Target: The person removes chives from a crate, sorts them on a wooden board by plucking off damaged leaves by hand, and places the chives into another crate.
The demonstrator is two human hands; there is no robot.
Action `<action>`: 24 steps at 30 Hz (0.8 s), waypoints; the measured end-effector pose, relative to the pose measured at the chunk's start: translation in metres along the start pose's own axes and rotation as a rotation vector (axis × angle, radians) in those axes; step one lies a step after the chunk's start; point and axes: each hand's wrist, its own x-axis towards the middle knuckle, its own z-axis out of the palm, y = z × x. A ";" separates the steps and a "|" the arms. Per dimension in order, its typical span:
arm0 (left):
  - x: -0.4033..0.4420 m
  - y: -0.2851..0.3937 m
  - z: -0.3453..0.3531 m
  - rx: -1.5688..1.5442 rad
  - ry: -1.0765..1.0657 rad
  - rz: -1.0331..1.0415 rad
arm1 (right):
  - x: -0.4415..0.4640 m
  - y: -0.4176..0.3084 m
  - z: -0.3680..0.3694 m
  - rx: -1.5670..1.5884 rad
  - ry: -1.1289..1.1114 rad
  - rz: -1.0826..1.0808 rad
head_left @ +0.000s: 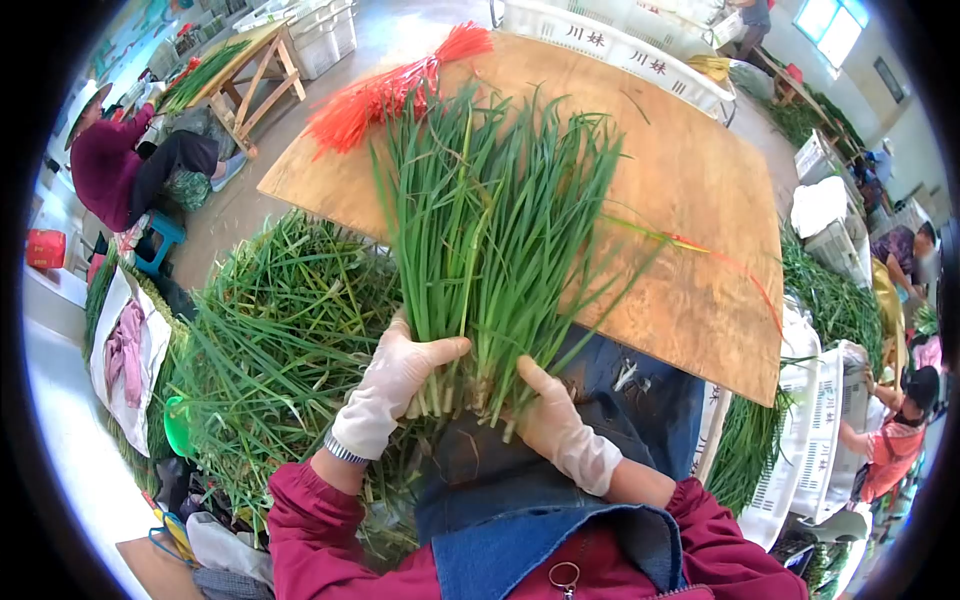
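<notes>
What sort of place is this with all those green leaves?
It's probably a workroom where leafy vegetables get sorted and bunched. Look at the green leaves in the gloved left hand and right hand, the leafy heap alongside, and the red strips on the wooden table.

Wooden tabletop (700,190) (grain showing), glossy plastic strips (395,95), smooth leaves (510,230), matt denim apron (490,555), rubbery gloves (385,385)

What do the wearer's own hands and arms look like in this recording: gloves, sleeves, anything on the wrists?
The left hand and right hand each wear a thin, whitish, wrinkled glove. A light-and-dark striped band circles the left wrist by the glove's cuff. Both arms wear maroon sleeves, ending short of the gloves. No cables show on them.
</notes>
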 end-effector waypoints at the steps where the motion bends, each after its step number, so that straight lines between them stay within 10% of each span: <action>1: -0.001 0.001 0.001 -0.043 -0.024 -0.031 | 0.007 0.002 0.005 0.021 -0.014 -0.008; 7: -0.019 -0.001 0.021 0.030 -0.036 -0.100 | -0.003 -0.006 0.019 -0.080 0.025 -0.004; 12: -0.001 -0.052 0.022 0.375 -0.173 0.351 | -0.005 -0.001 -0.003 0.004 -0.077 0.102; 19: 0.001 -0.028 0.007 0.496 -0.416 0.037 | -0.006 0.002 0.015 -0.129 0.062 0.086; 21: -0.016 -0.002 0.007 0.910 -0.142 0.154 | -0.006 0.003 0.018 -0.183 0.111 0.059; 24: -0.023 0.015 0.012 0.725 0.431 0.470 | -0.006 0.006 0.017 -0.252 0.116 0.065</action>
